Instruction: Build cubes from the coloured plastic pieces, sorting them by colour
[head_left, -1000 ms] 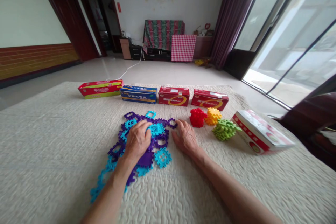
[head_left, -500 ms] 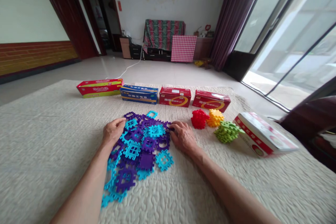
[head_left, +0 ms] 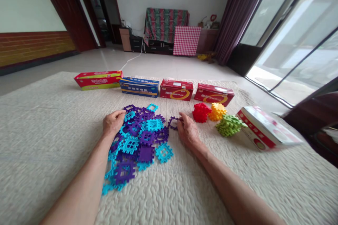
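Observation:
A heap of purple and cyan plastic interlocking tiles (head_left: 146,154) with notched edges, many with window-like cutouts, lies on the quilted mat between my hands. My right hand (head_left: 188,130) pinches a purple frame-shaped interlocking tile (head_left: 173,123) by its right side, just off the heap's right edge. At the heap's upper left edge rests my left hand (head_left: 113,123), fingers curled together; what they hold, if anything, is hidden. A cyan tile (head_left: 129,116) lies right beside its fingertips.
Red (head_left: 201,112), yellow (head_left: 217,111) and green (head_left: 229,125) stacks of pieces sit right of my right hand. Beyond stand a red-and-green box (head_left: 99,80), a blue box (head_left: 139,87) and two red boxes (head_left: 176,90). A white-and-red box (head_left: 269,126) is at right.
My right hand has moved slightly right, drawing the purple tile away from the heap. My left hand stays at the heap's left edge. The camera view has tilted down a little.

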Tool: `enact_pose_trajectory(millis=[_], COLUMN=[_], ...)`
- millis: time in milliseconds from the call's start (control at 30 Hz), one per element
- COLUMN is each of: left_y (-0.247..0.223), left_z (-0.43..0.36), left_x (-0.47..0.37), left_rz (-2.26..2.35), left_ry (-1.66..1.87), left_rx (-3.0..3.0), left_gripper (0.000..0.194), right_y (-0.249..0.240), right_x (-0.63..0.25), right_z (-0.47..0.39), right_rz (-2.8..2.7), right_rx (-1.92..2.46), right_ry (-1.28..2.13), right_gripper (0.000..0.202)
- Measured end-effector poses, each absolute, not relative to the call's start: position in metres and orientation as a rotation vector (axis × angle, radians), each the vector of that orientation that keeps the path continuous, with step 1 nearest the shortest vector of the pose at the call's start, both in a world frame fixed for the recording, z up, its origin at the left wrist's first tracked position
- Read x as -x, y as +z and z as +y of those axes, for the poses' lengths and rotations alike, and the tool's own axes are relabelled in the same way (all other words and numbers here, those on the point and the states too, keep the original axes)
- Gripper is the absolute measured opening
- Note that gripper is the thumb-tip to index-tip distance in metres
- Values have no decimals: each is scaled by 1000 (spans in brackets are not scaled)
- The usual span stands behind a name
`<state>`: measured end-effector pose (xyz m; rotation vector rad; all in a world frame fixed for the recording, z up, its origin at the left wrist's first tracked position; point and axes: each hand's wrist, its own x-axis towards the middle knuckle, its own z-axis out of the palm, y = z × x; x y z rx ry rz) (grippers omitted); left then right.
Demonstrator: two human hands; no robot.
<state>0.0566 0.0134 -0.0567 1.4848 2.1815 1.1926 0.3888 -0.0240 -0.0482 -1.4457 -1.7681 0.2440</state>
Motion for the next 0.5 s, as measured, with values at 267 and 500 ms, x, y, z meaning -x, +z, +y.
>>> enact_pose_trajectory(millis=[267,500], left_y=[-59,-57], left_z=[15,13], left_x=[-55,-58], left_rz=[2181,2166], left_ry=[1227,1231], left_rx=[-1453,-1495], left_gripper=[33,31], right_y=[-45,-44], right_x=[-390,-392], right_z=[-30,-15], right_rz=[-2106,-2102], right_rx=[1314,1376], right_ry=[176,96], right_gripper=[30,31])
